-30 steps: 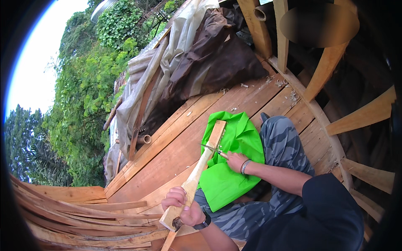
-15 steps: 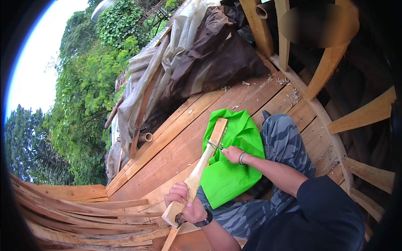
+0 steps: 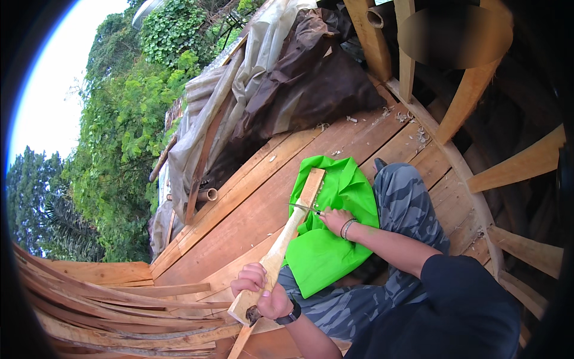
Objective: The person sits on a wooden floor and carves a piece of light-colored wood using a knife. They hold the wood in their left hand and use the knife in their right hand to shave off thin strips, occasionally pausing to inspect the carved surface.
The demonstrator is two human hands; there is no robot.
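A long pale piece of wood (image 3: 280, 248), carved narrow along its middle, slants from its wide lower end up to a square-edged far end. My left hand (image 3: 261, 292), wearing a dark wristband, wraps around that wide lower end, which has a dark knot or hollow in it. Closed around a knife's (image 3: 302, 207) handle, my right hand (image 3: 338, 221) wears bracelets at the wrist. The blade lies across the wood where the thick far part meets the narrow part. Bright green cloth (image 3: 335, 263) is spread over my lap under the wood.
Long bent wooden strips (image 3: 119, 317) are heaped at lower left. A plank floor (image 3: 239, 221) carries wood shavings (image 3: 402, 116). Brown and grey tarpaulins (image 3: 305, 84) cover a pile at the back, beside a bamboo tube (image 3: 208, 194). Curved wooden ribs (image 3: 517, 158) stand along the right.
My right hand and the knife have shifted slightly to the right, and the blade lies more level across the wood. My left hand has moved slightly left with the wood's lower end.
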